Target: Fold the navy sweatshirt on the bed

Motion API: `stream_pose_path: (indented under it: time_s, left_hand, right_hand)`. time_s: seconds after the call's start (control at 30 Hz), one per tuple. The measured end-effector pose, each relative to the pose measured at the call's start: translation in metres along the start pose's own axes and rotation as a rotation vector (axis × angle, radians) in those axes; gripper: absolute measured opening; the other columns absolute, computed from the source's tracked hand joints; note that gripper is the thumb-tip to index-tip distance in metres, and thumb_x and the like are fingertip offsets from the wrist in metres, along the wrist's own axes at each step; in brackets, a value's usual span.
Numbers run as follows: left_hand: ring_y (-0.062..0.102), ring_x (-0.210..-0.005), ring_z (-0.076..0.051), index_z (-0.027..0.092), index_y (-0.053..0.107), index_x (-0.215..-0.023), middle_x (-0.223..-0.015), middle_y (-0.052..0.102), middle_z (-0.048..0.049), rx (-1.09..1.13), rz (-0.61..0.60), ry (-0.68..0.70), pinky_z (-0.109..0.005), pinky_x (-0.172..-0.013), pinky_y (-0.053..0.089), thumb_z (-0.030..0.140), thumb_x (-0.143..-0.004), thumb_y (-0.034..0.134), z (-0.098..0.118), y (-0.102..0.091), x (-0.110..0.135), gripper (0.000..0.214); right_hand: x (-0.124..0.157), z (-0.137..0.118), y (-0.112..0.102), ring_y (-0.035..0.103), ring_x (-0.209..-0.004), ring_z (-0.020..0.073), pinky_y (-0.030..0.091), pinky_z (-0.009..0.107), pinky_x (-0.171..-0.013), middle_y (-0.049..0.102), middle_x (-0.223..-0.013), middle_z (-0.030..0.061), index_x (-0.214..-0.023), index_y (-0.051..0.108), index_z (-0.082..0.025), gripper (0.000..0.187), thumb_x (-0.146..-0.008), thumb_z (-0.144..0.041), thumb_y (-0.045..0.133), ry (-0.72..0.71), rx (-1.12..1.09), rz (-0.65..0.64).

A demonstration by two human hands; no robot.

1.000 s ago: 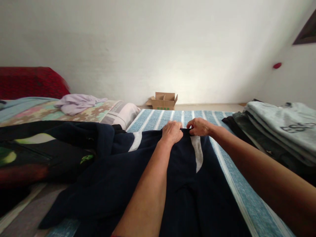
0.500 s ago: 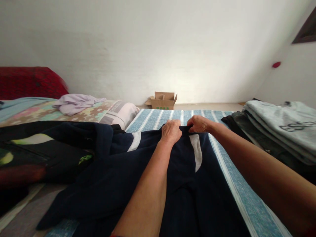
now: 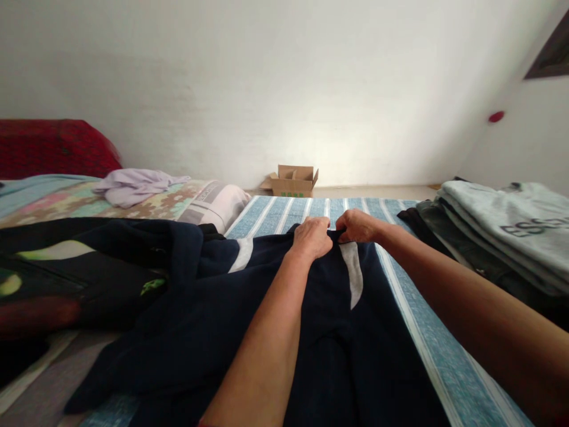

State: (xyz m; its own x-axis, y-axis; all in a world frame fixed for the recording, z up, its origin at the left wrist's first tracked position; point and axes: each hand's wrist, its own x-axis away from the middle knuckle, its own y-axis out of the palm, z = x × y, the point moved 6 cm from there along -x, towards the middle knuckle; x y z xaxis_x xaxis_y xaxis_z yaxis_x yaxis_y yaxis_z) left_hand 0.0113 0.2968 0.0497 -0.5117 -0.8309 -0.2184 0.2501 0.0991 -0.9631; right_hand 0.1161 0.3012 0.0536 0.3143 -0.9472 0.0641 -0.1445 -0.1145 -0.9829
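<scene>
A dark navy garment (image 3: 338,338) with pale grey stripe patches lies spread on a blue-and-white striped sheet (image 3: 427,350). My left hand (image 3: 312,236) is closed on the garment's far edge, fingers curled over the cloth. My right hand (image 3: 358,225) pinches the same edge just to the right, almost touching the left hand. Both forearms reach forward over the garment.
A stack of folded grey and dark clothes (image 3: 502,231) sits at the right. Dark clothing with green marks (image 3: 75,284) lies heaped at the left, beyond it a lilac garment (image 3: 133,185) on a patterned cover and a red pillow (image 3: 53,148). A cardboard box (image 3: 293,181) stands by the wall.
Both hands have stayed on the garment's far edge, shifting it slightly away and closer together. The view has moved a little.
</scene>
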Motion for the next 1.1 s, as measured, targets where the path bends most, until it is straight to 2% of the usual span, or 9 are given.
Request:
stream_pose_path:
  time_s: [0.17,0.33,0.5,0.67,0.9,1.1]
  left_hand:
    - [0.062,-0.094,-0.024,0.018,0.055,-0.109,-0.101,0.066,-0.009,0.059,-0.059,0.07,-0.031,-0.077,0.047,0.022,-0.077,0.052,0.014,0.01,-0.002,0.032]
    - [0.062,-0.095,-0.024,0.023,0.062,-0.106,-0.098,0.068,-0.0066,0.103,-0.035,0.064,-0.031,-0.077,0.047,0.031,-0.08,0.052,0.014,0.011,-0.004,0.03]
    - [0.063,-0.092,-0.024,0.023,0.069,-0.09,-0.091,0.07,-0.0066,0.118,-0.052,-0.002,-0.03,-0.075,0.046,0.041,-0.083,0.047,0.014,0.01,-0.004,0.029]
    - [0.062,-0.082,-0.02,0.023,0.069,-0.079,-0.081,0.069,-0.0033,0.159,-0.03,0.018,-0.027,-0.068,0.044,0.036,-0.079,0.051,0.015,0.008,-0.006,0.022]
    - [0.051,-0.058,-0.013,0.019,0.062,-0.059,-0.055,0.055,0.0022,0.302,-0.028,0.076,-0.023,-0.052,0.032,0.03,-0.07,0.054,0.014,0.005,-0.008,0.018]
    - [0.051,-0.058,-0.014,0.019,0.063,-0.06,-0.054,0.054,0.0017,0.29,-0.078,0.089,-0.024,-0.051,0.03,0.037,-0.071,0.056,0.018,0.006,-0.007,0.023]
  right_hand:
    - [0.004,0.0,0.004,0.051,-0.062,0.0101,0.036,0.018,-0.056,0.062,-0.067,-0.0055,-0.086,0.071,-0.018,0.028,-0.063,-0.014,0.058,-0.058,-0.06,-0.023]
    - [0.008,0.008,0.002,0.055,-0.064,0.0115,0.04,0.018,-0.057,0.065,-0.069,-0.0059,-0.092,0.072,-0.02,0.038,-0.062,-0.009,0.051,-0.067,-0.096,-0.079]
    - [0.007,0.021,-0.005,0.06,-0.077,0.0147,0.043,0.019,-0.066,0.071,-0.083,-0.0013,-0.095,0.071,-0.02,0.047,-0.059,-0.003,0.047,-0.031,-0.079,-0.066]
    - [0.006,0.031,-0.005,0.061,-0.085,0.0162,0.043,0.019,-0.071,0.07,-0.095,0.0004,-0.099,0.07,-0.02,0.053,-0.057,0.0,0.046,0.017,-0.072,-0.036]
    - [0.01,0.041,-0.003,0.062,-0.081,0.0167,0.044,0.019,-0.065,0.07,-0.086,0.0033,-0.098,0.07,-0.017,0.052,-0.056,0.0,0.044,0.094,-0.149,0.001]
    - [0.021,0.041,-0.004,0.062,-0.071,0.0146,0.045,0.019,-0.057,0.07,-0.08,0.0025,-0.097,0.069,-0.013,0.043,-0.063,-0.008,0.043,0.127,-0.305,0.016]
